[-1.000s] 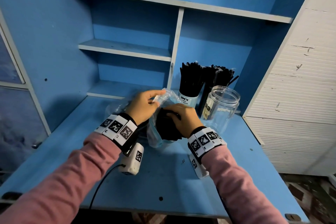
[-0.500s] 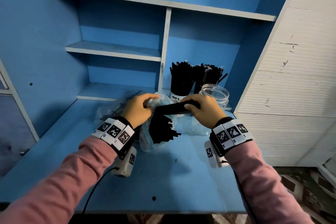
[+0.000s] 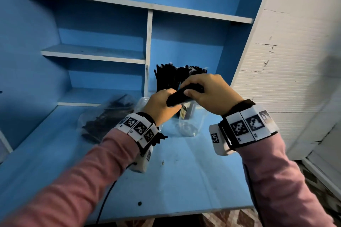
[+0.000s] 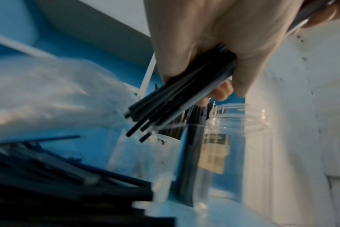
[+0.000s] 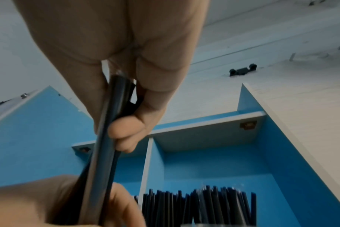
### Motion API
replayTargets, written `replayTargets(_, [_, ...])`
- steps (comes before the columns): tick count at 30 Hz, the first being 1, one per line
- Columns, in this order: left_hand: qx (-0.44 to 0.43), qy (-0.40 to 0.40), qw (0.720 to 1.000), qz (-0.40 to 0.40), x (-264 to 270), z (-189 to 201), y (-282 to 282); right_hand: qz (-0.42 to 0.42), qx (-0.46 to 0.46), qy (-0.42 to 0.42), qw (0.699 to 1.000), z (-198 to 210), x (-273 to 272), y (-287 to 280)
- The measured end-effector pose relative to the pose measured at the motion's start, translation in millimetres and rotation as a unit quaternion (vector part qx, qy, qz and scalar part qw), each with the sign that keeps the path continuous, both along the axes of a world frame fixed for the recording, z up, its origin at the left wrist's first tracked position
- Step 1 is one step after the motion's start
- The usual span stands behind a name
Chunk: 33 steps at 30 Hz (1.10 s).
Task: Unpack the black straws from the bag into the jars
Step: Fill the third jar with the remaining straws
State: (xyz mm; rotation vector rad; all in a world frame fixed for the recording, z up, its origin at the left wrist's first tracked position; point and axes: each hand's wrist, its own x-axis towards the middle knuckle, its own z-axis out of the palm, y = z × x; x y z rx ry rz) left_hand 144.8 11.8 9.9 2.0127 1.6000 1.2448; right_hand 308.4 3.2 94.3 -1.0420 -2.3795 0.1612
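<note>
While both hands gripped one bundle of black straws [image 3: 181, 96], it hung above the empty jar [image 3: 188, 123].
Left hand [image 3: 158, 105] and right hand [image 3: 208, 94] each closed round it; bag [image 3: 103, 116] lay on the table [image 3: 184, 180], left.

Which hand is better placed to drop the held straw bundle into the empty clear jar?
Right, probably. The right hand grips the straw bundle from above the empty jar; the left hand holds the lower end beside it.
</note>
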Motion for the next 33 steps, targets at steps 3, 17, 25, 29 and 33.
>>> replayTargets(3, [0.017,-0.079,0.997,0.002,13.7,-0.1,0.9,0.006,0.061,0.031,0.998,6.8,-1.4,-4.8])
replayTargets(17, [-0.153,-0.195,0.956,-0.157,41.7,-36.1,-8.2,0.024,0.12,0.202,0.972,-56.7,-9.3,5.5])
replayTargets(25, [-0.228,-0.166,0.947,-0.156,38.8,-61.9,-6.6,0.034,0.095,0.169,0.98,-84.0,-6.6,10.8])
replayTargets(29, [-0.246,-0.125,0.95,-0.146,38.9,-61.8,-6.1,0.025,0.09,0.175,0.98,-89.3,-5.8,10.8])
replayTargets(33, [-0.258,-0.118,0.944,-0.169,40.1,-60.0,-6.3,0.021,0.086,0.182,0.979,-91.6,-3.5,10.9])
